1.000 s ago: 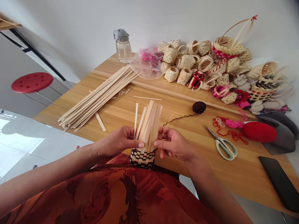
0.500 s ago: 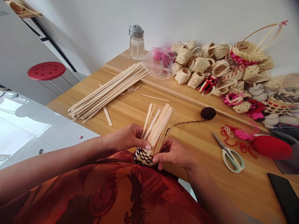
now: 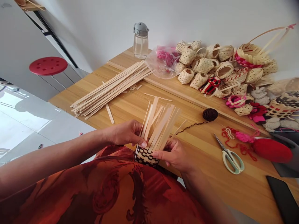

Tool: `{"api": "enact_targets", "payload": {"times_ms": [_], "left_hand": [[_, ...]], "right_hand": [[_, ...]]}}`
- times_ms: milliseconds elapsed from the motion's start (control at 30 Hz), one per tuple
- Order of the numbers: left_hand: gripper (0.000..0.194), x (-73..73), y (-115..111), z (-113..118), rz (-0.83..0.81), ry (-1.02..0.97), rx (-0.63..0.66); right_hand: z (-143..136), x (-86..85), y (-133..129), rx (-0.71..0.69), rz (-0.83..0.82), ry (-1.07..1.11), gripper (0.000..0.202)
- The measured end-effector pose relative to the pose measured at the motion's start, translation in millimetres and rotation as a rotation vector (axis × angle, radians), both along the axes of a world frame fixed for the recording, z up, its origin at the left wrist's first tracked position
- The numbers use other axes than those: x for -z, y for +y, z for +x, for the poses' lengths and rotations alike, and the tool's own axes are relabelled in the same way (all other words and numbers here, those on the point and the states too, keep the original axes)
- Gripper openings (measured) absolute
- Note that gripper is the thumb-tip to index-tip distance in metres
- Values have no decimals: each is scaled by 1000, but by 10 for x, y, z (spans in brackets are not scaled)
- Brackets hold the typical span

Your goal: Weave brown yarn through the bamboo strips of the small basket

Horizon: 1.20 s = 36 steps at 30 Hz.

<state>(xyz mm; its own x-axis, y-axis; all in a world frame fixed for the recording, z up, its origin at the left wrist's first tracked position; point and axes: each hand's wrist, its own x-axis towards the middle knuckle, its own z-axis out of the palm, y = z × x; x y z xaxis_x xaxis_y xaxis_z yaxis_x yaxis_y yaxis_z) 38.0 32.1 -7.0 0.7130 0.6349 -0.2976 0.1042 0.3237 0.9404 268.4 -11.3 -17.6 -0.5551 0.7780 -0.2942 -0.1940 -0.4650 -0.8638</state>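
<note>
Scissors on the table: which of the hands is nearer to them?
Right. The right hand grips the half-woven basket just left of the scissors; the left hand holds the basket's far side.

Left hand (image 3: pixel 127 133) and right hand (image 3: pixel 174 152) each hold a grip on a half-woven basket (image 3: pixel 146 154) at the tabletop (image 3: pixel 187 102) edge, its loose strips (image 3: pixel 161 124) fanning upward. Dark yarn ball (image 3: pixel 210 114) lies near; scissors (image 3: pixel 229 155) farther right; strip bundle (image 3: pixel 112 90) left.
</note>
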Motion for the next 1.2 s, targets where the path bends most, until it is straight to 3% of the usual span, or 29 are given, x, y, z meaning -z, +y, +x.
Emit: {"api": "enact_targets", "payload": {"times_ms": [167,367,500,733,1200], "left_hand": [[19,8,19,-44,-2,38,2],[24,34,4,16,-99,40,-60],[20,-3,-53,48,-143,17,-17],[16,-42,-35,12,-45,47,-19],[22,56,31,21,14,69,-54]], "right_hand": [[-50,-29,6,18,-19,55,18],[42,59,2,3,-34,-110,22],[37,55,-16,-6,-47,-53,20],[-47,-13,-9,64,-6,32,11],[-28,110,-28,106,-26,-27,16]]}}
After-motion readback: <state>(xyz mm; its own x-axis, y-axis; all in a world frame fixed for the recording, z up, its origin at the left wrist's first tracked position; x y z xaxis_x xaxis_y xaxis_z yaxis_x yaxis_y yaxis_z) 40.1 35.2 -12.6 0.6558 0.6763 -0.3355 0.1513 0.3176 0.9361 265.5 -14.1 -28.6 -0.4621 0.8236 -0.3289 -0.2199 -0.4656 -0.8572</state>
